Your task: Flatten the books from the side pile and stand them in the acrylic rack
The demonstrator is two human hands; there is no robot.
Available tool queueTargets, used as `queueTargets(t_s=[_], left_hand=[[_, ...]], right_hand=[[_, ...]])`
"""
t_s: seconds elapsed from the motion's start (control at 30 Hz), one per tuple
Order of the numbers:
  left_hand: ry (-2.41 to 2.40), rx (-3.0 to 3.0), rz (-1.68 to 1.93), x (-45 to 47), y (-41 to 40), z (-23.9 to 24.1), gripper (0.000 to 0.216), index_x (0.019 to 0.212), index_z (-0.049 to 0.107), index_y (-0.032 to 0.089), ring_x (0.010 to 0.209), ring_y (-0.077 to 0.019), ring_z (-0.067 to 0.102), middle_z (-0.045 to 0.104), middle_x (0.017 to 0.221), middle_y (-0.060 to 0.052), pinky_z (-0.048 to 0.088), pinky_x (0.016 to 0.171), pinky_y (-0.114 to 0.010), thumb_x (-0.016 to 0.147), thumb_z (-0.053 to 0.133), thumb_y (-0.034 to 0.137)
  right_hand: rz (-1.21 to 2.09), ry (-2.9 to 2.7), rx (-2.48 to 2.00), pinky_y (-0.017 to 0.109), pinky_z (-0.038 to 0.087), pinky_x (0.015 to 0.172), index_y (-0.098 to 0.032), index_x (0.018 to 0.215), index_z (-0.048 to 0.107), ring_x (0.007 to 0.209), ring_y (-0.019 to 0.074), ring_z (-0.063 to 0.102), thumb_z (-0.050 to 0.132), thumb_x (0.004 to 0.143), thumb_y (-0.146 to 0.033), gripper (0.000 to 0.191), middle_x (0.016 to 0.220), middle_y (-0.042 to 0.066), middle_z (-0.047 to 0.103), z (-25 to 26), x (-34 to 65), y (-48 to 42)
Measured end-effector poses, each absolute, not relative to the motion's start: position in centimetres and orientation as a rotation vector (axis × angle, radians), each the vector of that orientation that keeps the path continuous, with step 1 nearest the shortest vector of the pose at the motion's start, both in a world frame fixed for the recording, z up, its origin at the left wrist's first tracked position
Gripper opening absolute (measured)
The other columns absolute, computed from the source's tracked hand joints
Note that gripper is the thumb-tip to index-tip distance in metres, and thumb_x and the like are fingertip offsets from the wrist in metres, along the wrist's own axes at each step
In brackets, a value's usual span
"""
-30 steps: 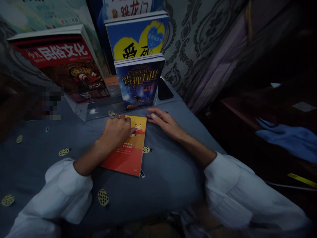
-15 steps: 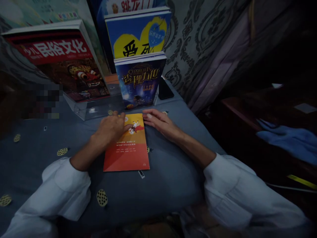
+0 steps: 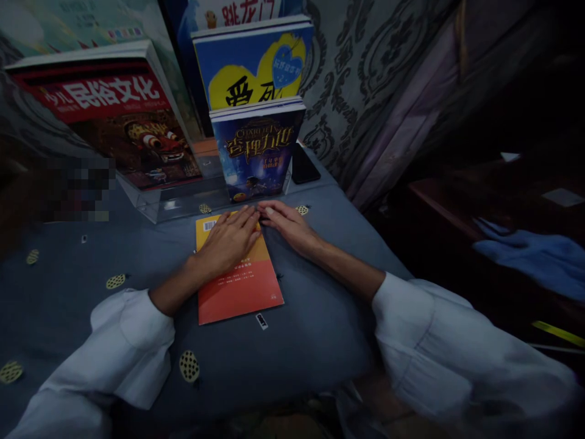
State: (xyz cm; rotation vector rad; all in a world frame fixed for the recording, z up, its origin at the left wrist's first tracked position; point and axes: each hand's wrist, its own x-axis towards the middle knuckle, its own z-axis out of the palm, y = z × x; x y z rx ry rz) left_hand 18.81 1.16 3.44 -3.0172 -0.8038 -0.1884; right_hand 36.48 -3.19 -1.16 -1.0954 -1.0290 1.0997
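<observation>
A thin yellow and red book [image 3: 242,292] lies flat on the table, its barcode side up and its printing upside down to me. My left hand [image 3: 231,238] rests flat across the upper part of the cover, fingers stretched toward the far right corner, and covers the picture there. At that corner is my right hand [image 3: 290,225], its fingers extended and close together beside the book's edge. The fingertips of both hands nearly meet; whether they touch I cannot tell.
Blue and purple books [image 3: 258,152] stand in a clear holder just beyond my hands. A red magazine [image 3: 123,122] leans in another clear stand [image 3: 169,204] at left. A black phone [image 3: 305,163] lies behind. The dark blue tablecloth [image 3: 329,329] ends at the right; a blue cloth [image 3: 534,256] lies farther off.
My left hand has slid right across the cover, uncovering the barcode. The book has turned slightly, its near edge shifting right. My right hand has moved slightly left.
</observation>
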Motion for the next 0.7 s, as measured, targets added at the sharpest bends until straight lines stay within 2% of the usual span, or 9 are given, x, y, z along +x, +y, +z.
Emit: queueTargets(t_s=[0.2,0.47,0.7], left_hand=[[-0.785,-3.070,-0.209,18.8,1.5,3.4,0.045,0.144,0.050,0.009,0.146,-0.0271,0.045,0.049,0.154,-0.020,0.036,0.117,-0.049,0.107,0.036,0.031],[-0.792,-3.083,-0.261,18.8,1.7,3.0,0.045,0.143,0.051,0.009,0.147,-0.0270,0.043,0.052,0.152,-0.018,0.034,0.119,-0.048,0.106,0.039,0.032],[-0.698,-3.035,-0.293,18.8,1.4,3.3,0.040,0.135,0.060,0.012,0.135,-0.0275,0.056,0.061,0.143,-0.017,0.043,0.112,-0.045,0.106,0.038,0.028]], right_hand=[[0.949,-1.222,-1.221,0.042,0.047,0.109,-0.026,0.114,0.069,0.119,0.0212,0.062,0.060,0.093,-0.050,0.033,0.120,0.004,0.071,-0.8,36.3,-2.9],[1.089,-1.182,-1.080,0.040,0.050,0.104,-0.024,0.105,0.071,0.117,0.0201,0.064,0.060,0.094,-0.050,0.030,0.118,0.005,0.072,-1.1,37.1,-2.7],[1.131,-1.120,-1.109,0.038,0.052,0.101,-0.024,0.102,0.070,0.115,0.0185,0.067,0.060,0.096,-0.047,0.026,0.115,0.006,0.074,-1.2,37.3,-3.1]])
